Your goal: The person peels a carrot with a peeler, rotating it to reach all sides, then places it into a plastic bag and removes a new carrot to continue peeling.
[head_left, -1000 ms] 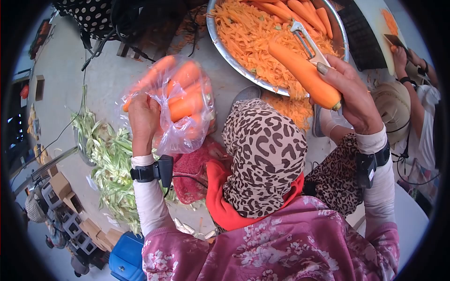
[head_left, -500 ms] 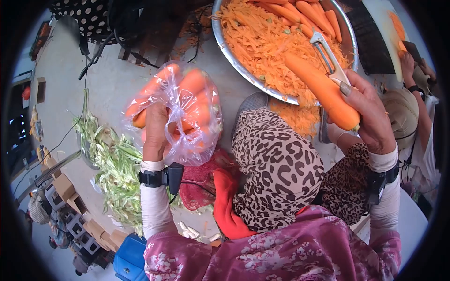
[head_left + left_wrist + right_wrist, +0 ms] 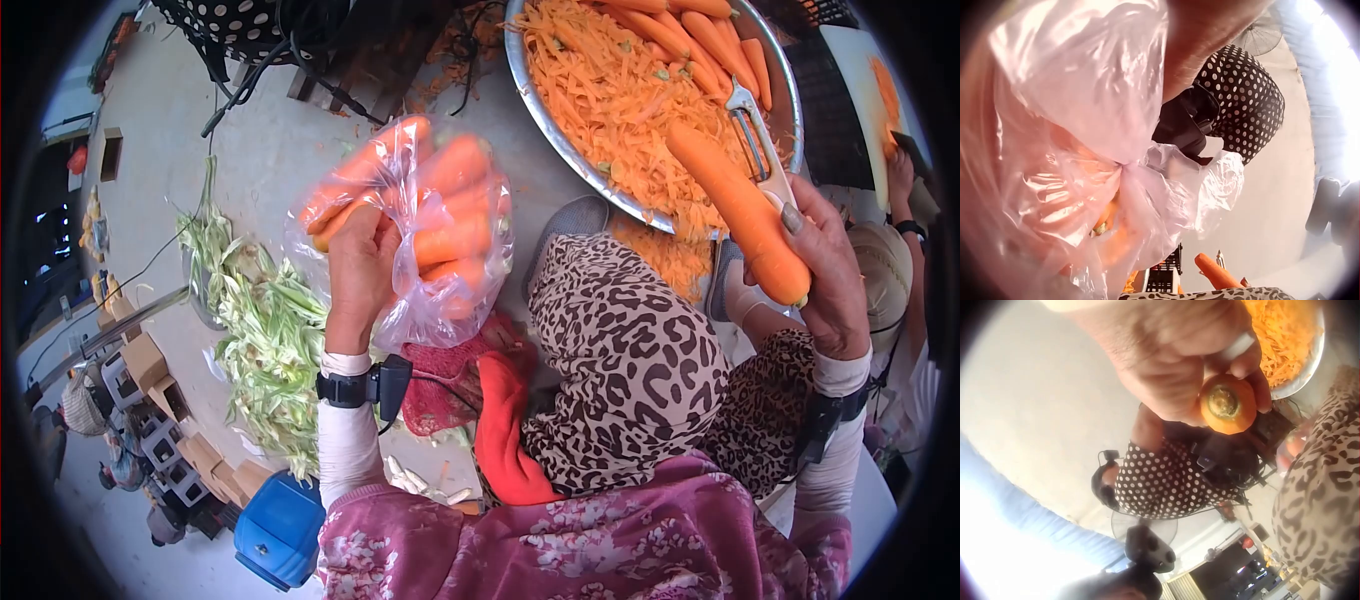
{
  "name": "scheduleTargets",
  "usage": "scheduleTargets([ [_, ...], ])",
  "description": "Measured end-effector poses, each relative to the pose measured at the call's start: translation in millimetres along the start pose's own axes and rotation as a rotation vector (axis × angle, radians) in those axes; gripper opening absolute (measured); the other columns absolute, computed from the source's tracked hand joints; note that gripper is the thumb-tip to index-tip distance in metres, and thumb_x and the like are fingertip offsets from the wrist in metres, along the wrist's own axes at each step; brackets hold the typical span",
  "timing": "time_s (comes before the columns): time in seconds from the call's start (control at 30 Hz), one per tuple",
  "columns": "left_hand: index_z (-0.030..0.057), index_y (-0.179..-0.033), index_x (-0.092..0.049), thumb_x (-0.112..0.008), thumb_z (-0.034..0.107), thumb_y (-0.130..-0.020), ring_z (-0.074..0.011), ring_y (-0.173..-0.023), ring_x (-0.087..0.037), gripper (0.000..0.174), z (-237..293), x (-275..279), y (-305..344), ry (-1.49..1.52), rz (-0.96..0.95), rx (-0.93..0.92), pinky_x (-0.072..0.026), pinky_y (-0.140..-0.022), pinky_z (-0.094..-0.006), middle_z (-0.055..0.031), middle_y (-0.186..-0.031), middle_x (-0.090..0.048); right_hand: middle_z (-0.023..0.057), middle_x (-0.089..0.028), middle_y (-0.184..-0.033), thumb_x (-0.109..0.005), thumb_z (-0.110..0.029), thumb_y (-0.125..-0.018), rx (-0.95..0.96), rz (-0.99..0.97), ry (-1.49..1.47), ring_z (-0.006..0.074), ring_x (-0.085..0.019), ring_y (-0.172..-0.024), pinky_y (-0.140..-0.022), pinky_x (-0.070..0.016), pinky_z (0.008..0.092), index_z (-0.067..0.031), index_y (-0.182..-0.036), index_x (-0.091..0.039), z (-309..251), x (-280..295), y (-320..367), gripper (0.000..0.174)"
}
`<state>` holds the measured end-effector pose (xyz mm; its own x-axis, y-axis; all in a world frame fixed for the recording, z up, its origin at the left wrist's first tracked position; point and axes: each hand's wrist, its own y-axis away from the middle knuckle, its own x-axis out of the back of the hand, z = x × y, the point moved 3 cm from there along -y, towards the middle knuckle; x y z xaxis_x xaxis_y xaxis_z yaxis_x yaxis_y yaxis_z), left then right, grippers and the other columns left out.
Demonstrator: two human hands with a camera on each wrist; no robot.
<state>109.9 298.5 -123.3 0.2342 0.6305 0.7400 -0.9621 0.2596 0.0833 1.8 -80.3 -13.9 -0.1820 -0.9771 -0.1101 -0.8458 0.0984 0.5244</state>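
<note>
My left hand [image 3: 360, 275] grips a clear plastic bag [image 3: 425, 325] at the left of the head view, its fingertips lost in the crumpled film. Several whole carrots [image 3: 455, 240] fill the bag. In the left wrist view, a knotted gather of the bag [image 3: 1122, 165] covers much of the picture. At the right, my right hand [image 3: 832, 275] holds a carrot [image 3: 740, 215] together with a white-handled peeler [image 3: 765, 145]. The carrot's stem end [image 3: 1224, 403] faces the right wrist camera. Beyond it stands a metal basin [image 3: 560, 150] of orange shavings [image 3: 610, 110] and whole carrots [image 3: 715, 45].
Corn husks [image 3: 265, 330] lie heaped on the floor at left, near a blue bin [image 3: 280, 525]. Shavings [image 3: 665, 255] have spilled below the basin. Leopard-print knees [image 3: 630, 340] stand between my hands. Another person [image 3: 880, 275] works at a white board [image 3: 855, 90] on the right.
The head view has swung left, so the whole scene sits further right. Both hands keep their holds on the bag and on the carrot with the peeler.
</note>
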Motion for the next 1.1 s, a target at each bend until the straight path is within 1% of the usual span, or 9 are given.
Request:
scheduleTargets([
  [0.17, -0.0004, -0.087, -0.062, -0.062, 0.000, -0.078, -0.0261, -0.068, -0.061, 0.009, -13.6, -19.5, -13.3, -0.052, -0.163, -0.161, -0.0462, -0.059, -0.0363, -0.0143, -0.074, -0.059, 0.0100, -0.061, -0.098, -0.059, -0.028, -0.087, -0.023, -0.008, -0.023, 0.0115, -0.063, -0.077, -0.063, -0.0560, 0.0247, 0.0049, -0.125, -0.044, 1.3, -0.8, -0.2, 0.052],
  [0.23, 0.0016, -0.102, -0.059, -0.064, 0.006, -0.077, -0.0272, -0.072, -0.061, 0.026, -39.8, -38.4, -15.8, 0.147, -0.318, -0.033, -0.0480, -0.062, -0.0368, -0.0127, -0.078, -0.058, 0.0100, -0.061, -0.098, -0.060, -0.028, -0.087, -0.026, -0.001, -0.016, 0.0113, -0.063, -0.075, -0.062, -0.0561, 0.0245, 0.0045, -0.124, -0.044, 0.2, 0.1, 0.0, 0.052],
  [0.67, 0.0019, -0.119, -0.046, -0.060, 0.015, -0.084, -0.0266, -0.084, -0.061, 0.040, 29.2, -71.0, -38.6, 1.075, -0.345, 0.236, -0.0502, -0.074, -0.0345, -0.0098, -0.088, -0.057, 0.0097, -0.061, -0.095, -0.062, -0.028, -0.086, -0.031, -0.008, -0.015, 0.0109, -0.063, -0.072, -0.061, -0.0551, 0.0229, 0.0047, -0.122, -0.046, -1.2, -2.4, -1.1, 0.052],
  [0.83, 0.0020, -0.126, -0.041, -0.059, 0.019, -0.087, -0.0264, -0.089, -0.060, 0.047, 48.0, -58.4, -31.5, 1.465, -0.324, 0.340, -0.0511, -0.079, -0.0335, -0.0086, -0.092, -0.057, 0.0100, -0.061, -0.097, -0.063, -0.028, -0.086, -0.028, -0.006, -0.038, 0.0108, -0.063, -0.075, -0.063, -0.0553, 0.0234, 0.0050, -0.125, -0.044, -1.1, -7.1, -2.3, 0.054],
  [0.87, 0.0020, -0.126, -0.041, -0.059, 0.019, -0.087, -0.0264, -0.089, -0.060, 0.047, 42.6, -56.7, -35.0, 1.466, -0.318, 0.337, -0.0511, -0.079, -0.0335, -0.0086, -0.092, -0.057, 0.0100, -0.061, -0.097, -0.063, -0.028, -0.086, -0.025, -0.011, -0.035, 0.0108, -0.063, -0.075, -0.063, -0.0553, 0.0234, 0.0050, -0.125, -0.044, -2.0, -8.0, -2.6, 0.054],
  [0.93, 0.0021, -0.124, -0.043, -0.051, 0.020, -0.094, -0.0223, -0.097, -0.058, 0.037, 46.3, -46.9, -45.8, -0.051, -0.179, -0.524, -0.0497, -0.086, -0.0347, -0.0085, -0.096, -0.055, 0.0096, -0.061, -0.096, -0.063, -0.028, -0.085, -0.027, -0.023, -0.003, 0.0103, -0.063, -0.074, -0.063, -0.0551, 0.0231, 0.0047, -0.123, -0.045, -2.3, -7.5, -2.7, 0.054],
  [0.97, 0.0021, -0.124, -0.043, -0.051, 0.020, -0.094, -0.0223, -0.097, -0.058, 0.037, 44.6, -48.3, -51.3, -0.055, -0.171, -0.522, -0.0497, -0.086, -0.0347, -0.0085, -0.096, -0.055, 0.0096, -0.061, -0.096, -0.063, -0.028, -0.085, -0.022, -0.030, -0.001, 0.0103, -0.063, -0.074, -0.063, -0.0551, 0.0231, 0.0047, -0.123, -0.045, -2.9, -7.1, -2.6, 0.054],
  [1.03, 0.0027, -0.125, -0.044, -0.053, 0.020, -0.094, -0.0215, -0.104, -0.057, 0.037, 42.0, -55.0, -60.2, 0.274, -0.481, -0.022, -0.0480, -0.094, -0.0373, -0.0083, -0.107, -0.056, 0.0088, -0.061, -0.095, -0.063, -0.029, -0.085, -0.044, -0.042, 0.013, 0.0099, -0.062, -0.074, -0.062, -0.0545, 0.0228, 0.0042, -0.121, -0.046, -3.2, -6.6, -1.5, 0.052],
  [1.1, 0.0026, -0.125, -0.044, -0.054, 0.020, -0.093, -0.0219, -0.105, -0.056, 0.038, 46.4, -43.6, -58.0, 0.427, -0.457, 0.018, -0.0475, -0.095, -0.0375, -0.0084, -0.109, -0.056, 0.0085, -0.061, -0.095, -0.063, -0.029, -0.084, -0.038, -0.030, 0.019, 0.0098, -0.062, -0.074, -0.062, -0.0543, 0.0227, 0.0040, -0.120, -0.047, -4.6, -8.8, -0.6, 0.051],
])
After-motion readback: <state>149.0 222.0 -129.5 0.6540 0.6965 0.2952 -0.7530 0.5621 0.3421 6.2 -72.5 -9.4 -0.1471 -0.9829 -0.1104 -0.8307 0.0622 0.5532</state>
